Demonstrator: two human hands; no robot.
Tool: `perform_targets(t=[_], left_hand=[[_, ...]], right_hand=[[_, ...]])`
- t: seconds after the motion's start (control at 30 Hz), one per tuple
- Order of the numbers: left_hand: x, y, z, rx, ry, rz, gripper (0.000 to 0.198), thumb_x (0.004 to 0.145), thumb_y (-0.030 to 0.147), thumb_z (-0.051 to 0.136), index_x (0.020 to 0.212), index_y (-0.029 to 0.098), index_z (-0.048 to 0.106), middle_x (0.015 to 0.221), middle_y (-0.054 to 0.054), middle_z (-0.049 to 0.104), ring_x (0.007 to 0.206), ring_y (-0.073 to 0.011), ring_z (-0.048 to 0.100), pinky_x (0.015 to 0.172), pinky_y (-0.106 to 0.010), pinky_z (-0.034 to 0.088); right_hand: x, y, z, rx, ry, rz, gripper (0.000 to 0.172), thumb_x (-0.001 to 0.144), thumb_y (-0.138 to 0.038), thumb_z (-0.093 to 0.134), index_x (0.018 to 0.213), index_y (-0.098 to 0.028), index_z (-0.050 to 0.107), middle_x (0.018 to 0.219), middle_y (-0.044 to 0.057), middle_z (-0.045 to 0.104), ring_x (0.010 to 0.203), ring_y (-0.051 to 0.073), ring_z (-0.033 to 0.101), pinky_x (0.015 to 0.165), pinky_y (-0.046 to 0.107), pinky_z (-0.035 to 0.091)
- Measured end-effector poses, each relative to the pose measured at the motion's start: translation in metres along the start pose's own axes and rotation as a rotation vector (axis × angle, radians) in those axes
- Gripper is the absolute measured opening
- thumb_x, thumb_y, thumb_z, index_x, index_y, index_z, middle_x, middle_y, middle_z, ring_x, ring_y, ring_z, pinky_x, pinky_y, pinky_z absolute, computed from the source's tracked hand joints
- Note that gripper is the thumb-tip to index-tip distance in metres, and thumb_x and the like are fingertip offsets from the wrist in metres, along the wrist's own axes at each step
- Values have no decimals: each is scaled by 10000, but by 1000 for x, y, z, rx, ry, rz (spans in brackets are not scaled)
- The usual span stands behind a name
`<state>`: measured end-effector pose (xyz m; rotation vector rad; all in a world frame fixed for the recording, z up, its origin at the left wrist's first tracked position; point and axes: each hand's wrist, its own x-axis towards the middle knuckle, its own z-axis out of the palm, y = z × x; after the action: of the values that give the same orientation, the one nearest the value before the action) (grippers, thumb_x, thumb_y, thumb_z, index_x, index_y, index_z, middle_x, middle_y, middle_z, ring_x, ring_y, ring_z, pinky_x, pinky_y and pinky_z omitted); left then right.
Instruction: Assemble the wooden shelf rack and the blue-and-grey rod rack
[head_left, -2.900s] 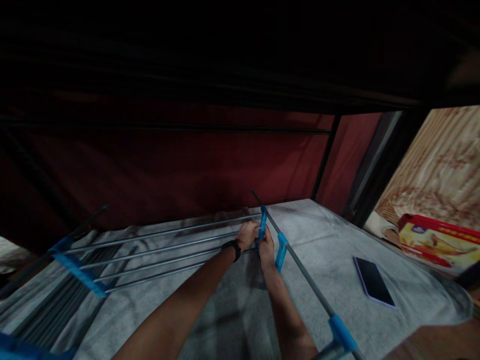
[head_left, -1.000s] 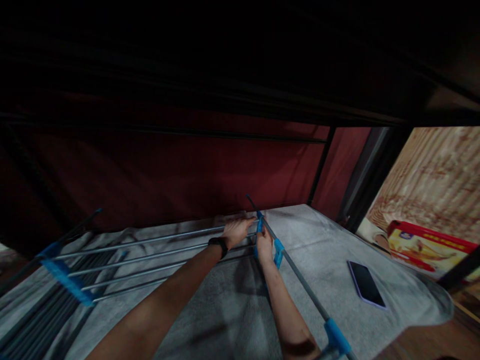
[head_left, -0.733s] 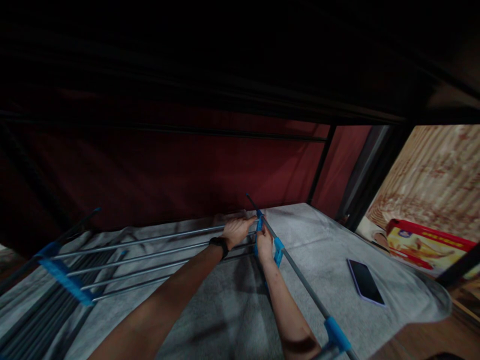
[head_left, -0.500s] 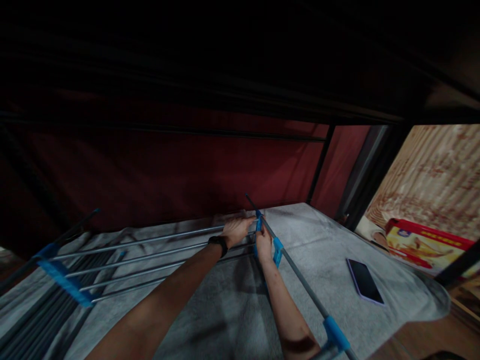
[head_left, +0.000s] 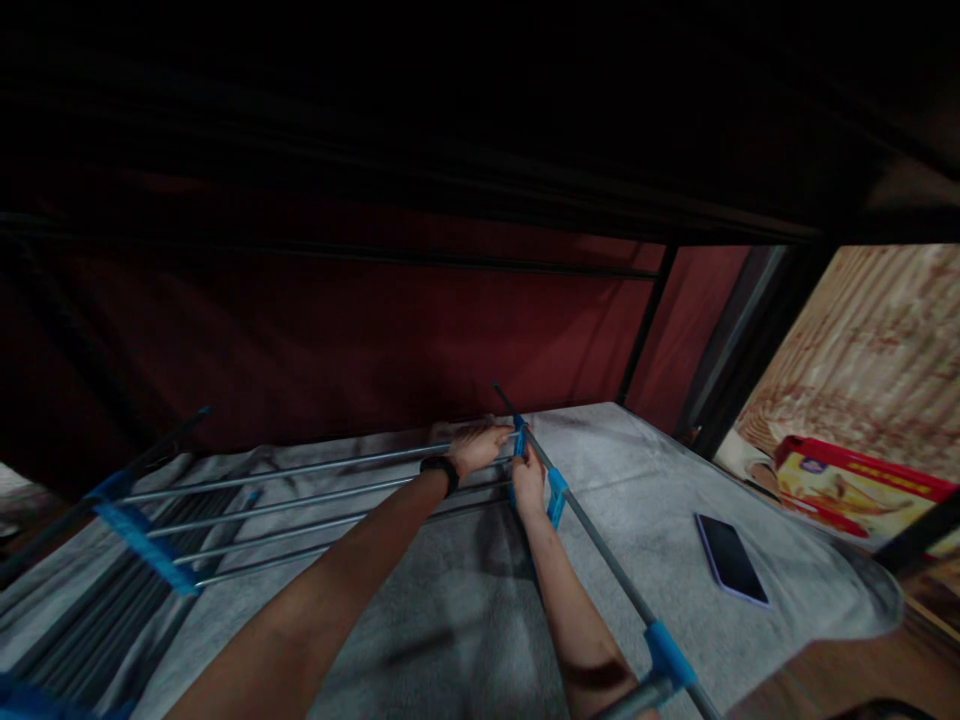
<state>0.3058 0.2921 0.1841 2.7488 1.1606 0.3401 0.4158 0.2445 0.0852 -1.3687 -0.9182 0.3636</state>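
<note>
A rack of grey metal rods [head_left: 300,468] spans from a blue plastic bracket [head_left: 146,545] on the left to another blue bracket [head_left: 556,497] beside my hands. That right bracket sits on a long grey pole [head_left: 607,560] with a blue joint [head_left: 667,655] lower down. My left hand [head_left: 480,450], a black band on its wrist, is closed round the top rod's end at the right bracket. Just below and to the right, my right hand [head_left: 529,485] grips the right bracket, partly covering it.
A grey cloth [head_left: 615,450] lies under the rack. On it are a phone [head_left: 731,558] at the right and a bundle of grey rods [head_left: 97,620] at the left. A red and yellow box [head_left: 855,490] stands beyond a dark metal frame [head_left: 645,330].
The rack's left end appears slightly higher and further right, and a blue part has come into view at the lower left. Both hands remain at the right bracket.
</note>
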Motion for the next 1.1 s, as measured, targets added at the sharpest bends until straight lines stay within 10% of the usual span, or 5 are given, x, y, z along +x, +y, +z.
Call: perform_targets(t=[0.47,1.1], left_hand=[[-45,-4,1,222,201,9,402,1002,348,361,1347,227,530,1260,-120,640,1093,-261,634,992,-418,442],[-54,-36,-1,152,47,-18,353,994,343,345,1195,248,619,1020,-102,738,952,-250,698,816,-367,521]], right_hand=[[-2,6,-3,36,-36,-52,589,711,-302,457,1263,-164,612,1306,96,624,1273,240,503,1150,396,294],[-3,17,-5,-15,-13,-90,576,675,-321,485,1209,-170,640,1181,102,672,1118,267,562,1053,410,376]])
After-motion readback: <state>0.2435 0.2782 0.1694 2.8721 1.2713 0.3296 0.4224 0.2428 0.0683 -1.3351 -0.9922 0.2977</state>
